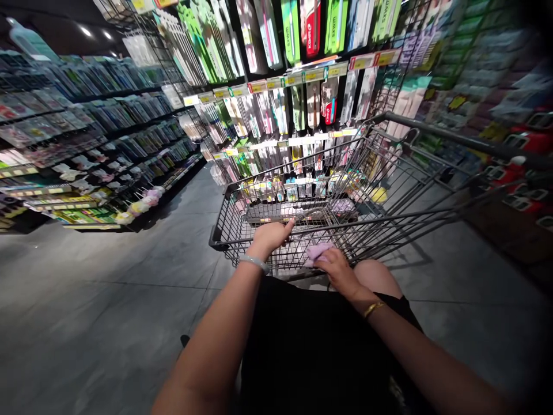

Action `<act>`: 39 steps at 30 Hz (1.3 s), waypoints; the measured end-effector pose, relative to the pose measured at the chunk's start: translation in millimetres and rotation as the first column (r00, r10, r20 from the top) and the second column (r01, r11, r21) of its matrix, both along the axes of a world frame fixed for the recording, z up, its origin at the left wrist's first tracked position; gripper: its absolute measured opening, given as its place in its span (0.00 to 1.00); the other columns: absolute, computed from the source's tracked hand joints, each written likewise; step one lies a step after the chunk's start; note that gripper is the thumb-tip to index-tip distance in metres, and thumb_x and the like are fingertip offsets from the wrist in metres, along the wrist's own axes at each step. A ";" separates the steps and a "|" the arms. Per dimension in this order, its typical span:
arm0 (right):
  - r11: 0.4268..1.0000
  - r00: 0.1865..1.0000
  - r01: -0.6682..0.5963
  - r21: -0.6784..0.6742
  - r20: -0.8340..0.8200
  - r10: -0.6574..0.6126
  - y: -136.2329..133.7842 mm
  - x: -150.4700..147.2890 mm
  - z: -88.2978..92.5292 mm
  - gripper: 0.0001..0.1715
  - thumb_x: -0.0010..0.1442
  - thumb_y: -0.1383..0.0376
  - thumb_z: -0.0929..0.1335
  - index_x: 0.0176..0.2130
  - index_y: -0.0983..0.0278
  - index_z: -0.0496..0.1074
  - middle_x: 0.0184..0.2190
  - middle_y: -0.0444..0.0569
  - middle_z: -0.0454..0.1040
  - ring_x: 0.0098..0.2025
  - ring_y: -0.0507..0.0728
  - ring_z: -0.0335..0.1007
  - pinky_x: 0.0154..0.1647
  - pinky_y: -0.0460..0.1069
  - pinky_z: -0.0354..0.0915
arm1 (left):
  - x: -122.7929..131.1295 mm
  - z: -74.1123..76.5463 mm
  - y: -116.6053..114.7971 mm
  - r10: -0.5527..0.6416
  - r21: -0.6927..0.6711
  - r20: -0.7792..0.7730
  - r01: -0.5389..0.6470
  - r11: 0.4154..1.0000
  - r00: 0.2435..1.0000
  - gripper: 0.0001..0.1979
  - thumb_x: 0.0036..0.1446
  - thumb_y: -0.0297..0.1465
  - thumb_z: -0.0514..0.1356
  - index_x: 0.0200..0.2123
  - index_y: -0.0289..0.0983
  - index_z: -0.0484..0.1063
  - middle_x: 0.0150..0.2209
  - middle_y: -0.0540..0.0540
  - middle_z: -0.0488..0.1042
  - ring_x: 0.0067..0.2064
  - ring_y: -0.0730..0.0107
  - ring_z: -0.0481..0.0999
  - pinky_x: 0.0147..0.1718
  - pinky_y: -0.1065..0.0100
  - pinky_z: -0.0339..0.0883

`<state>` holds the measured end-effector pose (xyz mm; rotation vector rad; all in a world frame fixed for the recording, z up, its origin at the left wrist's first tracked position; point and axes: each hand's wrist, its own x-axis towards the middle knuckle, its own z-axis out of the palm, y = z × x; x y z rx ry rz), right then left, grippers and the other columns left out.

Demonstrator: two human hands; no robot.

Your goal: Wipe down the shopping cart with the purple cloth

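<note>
Nearest the camera, at 6 o'clock, a black garment (311,346) covers the person's lap, and a bare knee (380,275) shows just past its edge at 5 o'clock. Both forearms reach forward over it. The left wrist wears a pale bangle (254,263) and the right wrist a gold bracelet (374,309).

The left hand (271,236) sits just left of 12 o'clock, fingers clenched over the top wire of the near wall of a wire cart (259,190), thumb pointing to the right along that wire. The right hand (339,270) lies slightly nearer, toward 1 o'clock, its fingertips pinched on a small lilac item (317,251). The item rests against the cart's near wall, just right of the left hand and a little lower. What it is cannot be told.

The cart stands directly ahead, angled toward 1 o'clock. A thick grey bar (453,140) runs along its far right side, at 2 o'clock. Under and around it spreads a grey tiled floor (108,300).

Beyond the cart at 12 o'clock rises a display rack (276,115) hung with packaged goods, with rows of yellow price labels (315,74) across it. At 10 o'clock, long shelves (86,127) of packaged goods run away down the aisle. At 2 o'clock more stocked shelving (496,75) is blurred
</note>
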<state>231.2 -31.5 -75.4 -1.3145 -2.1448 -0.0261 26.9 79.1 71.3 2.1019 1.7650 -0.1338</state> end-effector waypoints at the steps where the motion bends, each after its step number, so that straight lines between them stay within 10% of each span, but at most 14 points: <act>1: 0.999 0.999 0.028 0.018 -0.039 -0.027 -0.9 2.6 10.0 0.23 0.67 0.68 0.59 0.44 0.53 0.81 0.46 0.49 0.77 0.52 0.61 0.68 0.56 0.58 0.66 | -0.2 -0.4 0.6 -0.001 0.000 -0.005 0.001 1.000 1.000 0.42 0.60 0.61 0.34 0.25 0.43 0.79 0.33 0.43 0.82 0.41 0.52 0.80 0.44 0.57 0.67; 6: 0.961 0.959 0.197 0.197 -0.241 -0.147 6.5 17.6 62.6 0.21 0.63 0.72 0.63 0.45 0.53 0.81 0.51 0.51 0.73 0.56 0.62 0.64 0.59 0.61 0.63 | 0.3 0.6 3.5 0.003 0.020 -0.060 -0.002 1.000 0.998 0.41 0.60 0.60 0.35 0.27 0.42 0.79 0.38 0.42 0.83 0.43 0.53 0.79 0.44 0.59 0.67; 14: 0.980 0.961 0.073 0.186 -0.276 -0.019 3.1 22.8 -12.0 0.22 0.61 0.74 0.63 0.40 0.54 0.81 0.42 0.49 0.74 0.48 0.60 0.66 0.52 0.58 0.67 | 3.0 3.8 4.2 0.009 0.013 -0.123 -0.008 1.000 0.992 0.39 0.62 0.57 0.35 0.26 0.40 0.78 0.40 0.41 0.82 0.44 0.50 0.79 0.44 0.58 0.68; 21: 0.941 0.900 0.255 0.221 -0.410 -0.148 7.9 35.0 46.6 0.26 0.53 0.78 0.63 0.43 0.55 0.79 0.49 0.51 0.68 0.52 0.61 0.63 0.54 0.60 0.65 | 1.6 4.6 3.9 -0.017 0.005 -0.079 0.018 1.000 0.997 0.39 0.62 0.56 0.36 0.28 0.41 0.79 0.39 0.43 0.82 0.44 0.52 0.79 0.43 0.59 0.68; 29: 0.974 0.956 0.163 0.155 -0.271 -0.117 -7.6 45.1 -14.3 0.30 0.50 0.79 0.60 0.42 0.55 0.79 0.47 0.48 0.71 0.50 0.59 0.65 0.52 0.57 0.69 | 0.3 2.2 5.4 -0.013 0.008 -0.098 0.013 1.000 0.995 0.41 0.61 0.58 0.35 0.28 0.40 0.79 0.38 0.41 0.82 0.43 0.54 0.80 0.44 0.60 0.68; 35: 0.888 0.887 0.374 0.268 -0.383 -0.258 -2.1 69.3 38.9 0.23 0.55 0.75 0.64 0.43 0.55 0.79 0.49 0.50 0.68 0.52 0.62 0.64 0.54 0.61 0.65 | 0.3 1.3 6.3 -0.030 0.000 -0.089 0.030 1.000 0.996 0.42 0.62 0.58 0.33 0.29 0.41 0.80 0.38 0.43 0.82 0.43 0.53 0.79 0.44 0.59 0.68; 39: 0.885 0.898 0.367 0.287 -0.358 -0.257 -2.4 74.1 24.3 0.23 0.55 0.76 0.64 0.43 0.56 0.79 0.49 0.51 0.67 0.53 0.62 0.63 0.54 0.61 0.65 | 1.7 0.2 1.4 -0.034 0.065 -0.116 0.042 0.997 0.993 0.44 0.63 0.57 0.31 0.28 0.40 0.80 0.38 0.40 0.82 0.41 0.54 0.79 0.41 0.59 0.69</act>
